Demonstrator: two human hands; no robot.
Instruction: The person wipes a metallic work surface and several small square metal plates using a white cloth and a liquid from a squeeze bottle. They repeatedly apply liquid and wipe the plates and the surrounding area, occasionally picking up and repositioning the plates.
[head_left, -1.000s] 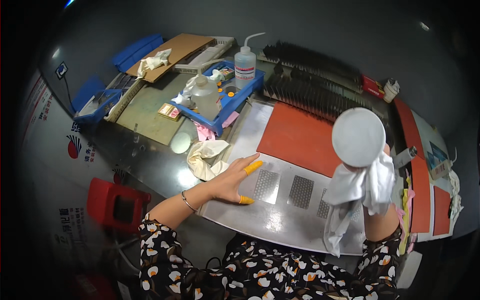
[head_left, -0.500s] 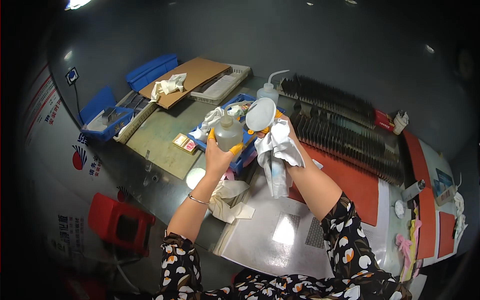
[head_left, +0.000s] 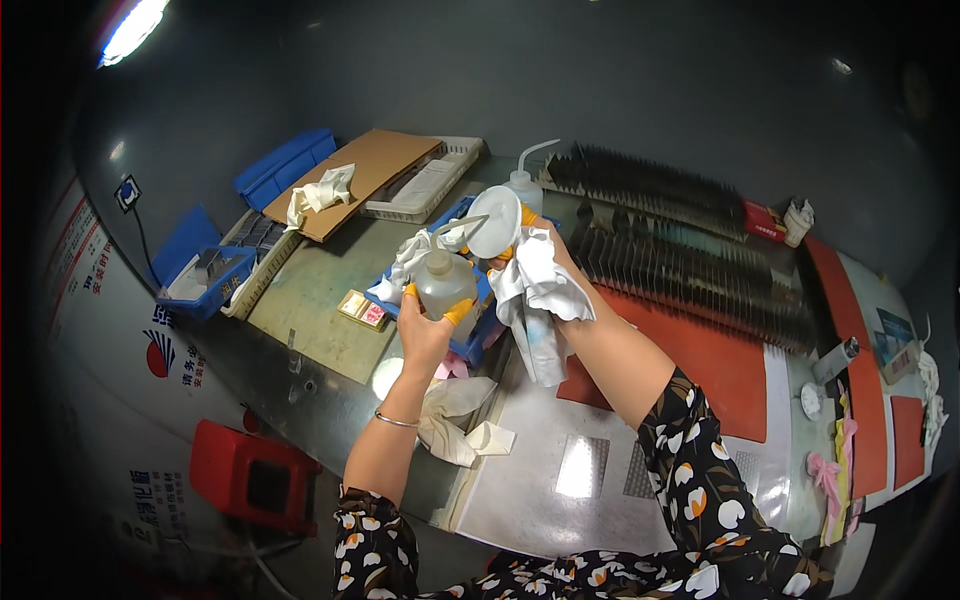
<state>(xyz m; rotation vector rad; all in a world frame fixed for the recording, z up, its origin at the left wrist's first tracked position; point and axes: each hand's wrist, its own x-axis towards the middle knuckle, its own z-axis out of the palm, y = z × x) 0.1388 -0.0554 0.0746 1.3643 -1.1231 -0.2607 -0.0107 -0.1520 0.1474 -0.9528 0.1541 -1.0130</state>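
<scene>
My left hand [head_left: 425,332], with yellow finger cots, is wrapped round a translucent wash bottle [head_left: 443,286]. The bottle's thin bent spout reaches in front of a round, whitish disc [head_left: 496,224]. That disc is tilted up in my right hand [head_left: 552,238], gripped at its edge by fingers that also wear yellow cots. A white cloth [head_left: 541,290] hangs from the same hand and hides part of it. Whether the spout tip touches the disc, I cannot tell. Beneath both hands is a blue bin [head_left: 468,350] with a crumpled white cloth [head_left: 408,262] at its left side.
Behind stands another wash bottle [head_left: 523,188]. Black slotted racks [head_left: 690,265] run along the right, beside a red mat [head_left: 690,370]. A small box [head_left: 362,309] and a cream cloth [head_left: 455,420] lie nearer. Cardboard [head_left: 350,180] covers a white basket at the back left. A red stool [head_left: 255,480] stands lower left.
The view has shifted slightly. The bottle's spout now overlaps the disc's face further, where before it met the disc near its left edge. Both hands keep their holds.
</scene>
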